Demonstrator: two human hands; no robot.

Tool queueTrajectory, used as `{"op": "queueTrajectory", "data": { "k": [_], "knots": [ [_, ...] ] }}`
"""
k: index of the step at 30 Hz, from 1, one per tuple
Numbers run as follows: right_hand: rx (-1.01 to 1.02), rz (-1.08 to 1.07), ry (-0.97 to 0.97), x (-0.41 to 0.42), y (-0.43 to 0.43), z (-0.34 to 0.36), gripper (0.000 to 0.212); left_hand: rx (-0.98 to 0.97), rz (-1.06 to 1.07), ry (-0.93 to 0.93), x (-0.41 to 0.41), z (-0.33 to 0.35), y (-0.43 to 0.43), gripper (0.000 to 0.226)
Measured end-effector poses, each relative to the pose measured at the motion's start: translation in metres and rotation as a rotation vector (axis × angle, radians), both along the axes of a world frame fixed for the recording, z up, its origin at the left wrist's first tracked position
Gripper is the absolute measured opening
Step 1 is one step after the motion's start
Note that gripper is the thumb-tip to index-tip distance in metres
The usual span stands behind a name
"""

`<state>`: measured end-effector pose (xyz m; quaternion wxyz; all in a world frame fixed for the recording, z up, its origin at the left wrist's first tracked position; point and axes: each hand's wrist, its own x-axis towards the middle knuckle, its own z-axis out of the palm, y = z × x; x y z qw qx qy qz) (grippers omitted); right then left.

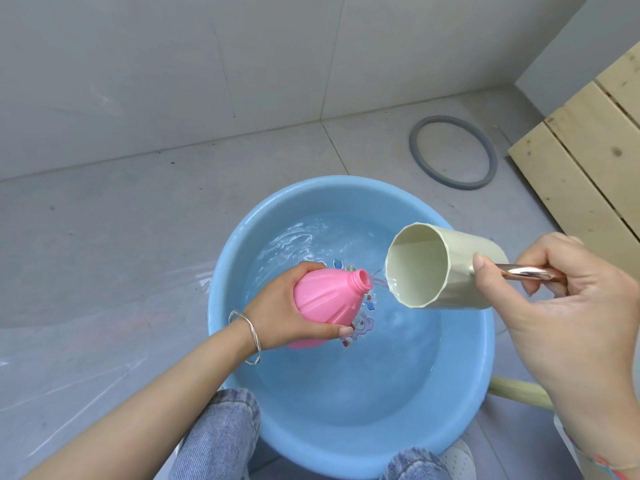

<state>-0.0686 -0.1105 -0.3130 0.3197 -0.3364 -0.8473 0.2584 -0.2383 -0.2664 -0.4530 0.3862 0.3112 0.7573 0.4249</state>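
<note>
While left hand (277, 308) grips pink bottle (329, 299), base mostly out of sight.

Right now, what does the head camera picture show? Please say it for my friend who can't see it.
The left hand grips a pink bottle with no cap over a blue basin of water, while the right hand holds a pale green cup by its shiny handle, tipped toward the bottle's neck. The basin sits on a grey tiled floor.
</note>
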Motion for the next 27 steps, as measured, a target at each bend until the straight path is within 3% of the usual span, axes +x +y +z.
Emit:
{"op": "queueTrajectory", "data": {
  "k": [27],
  "knots": [
    [0.231,0.127,-0.079,-0.012,-0.011,0.003,0.034,-0.027,-0.015,-0.032,0.003,-0.001,0.002,0.084]
  ]
}}
